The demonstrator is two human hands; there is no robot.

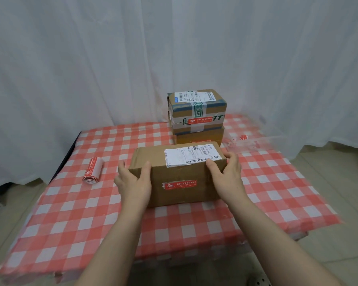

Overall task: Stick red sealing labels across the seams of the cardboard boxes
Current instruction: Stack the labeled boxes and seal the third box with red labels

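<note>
A brown cardboard box [180, 172] sits in the middle of the table, a white shipping label on its top and a red sealing label [179, 184] stuck on its near face. My left hand [132, 180] grips its left end and my right hand [225, 172] grips its right end. Behind it two more boxes are stacked: the upper box [196, 110] carries green tape and a red label, the lower box [198, 136] is partly hidden. A roll of red sealing labels [93, 170] lies at the left.
The table [277, 193] wears a red-and-white checked cloth and its edges are close on all sides. Clear plastic backing with red scraps [246, 140] lies at the back right. White curtains hang behind.
</note>
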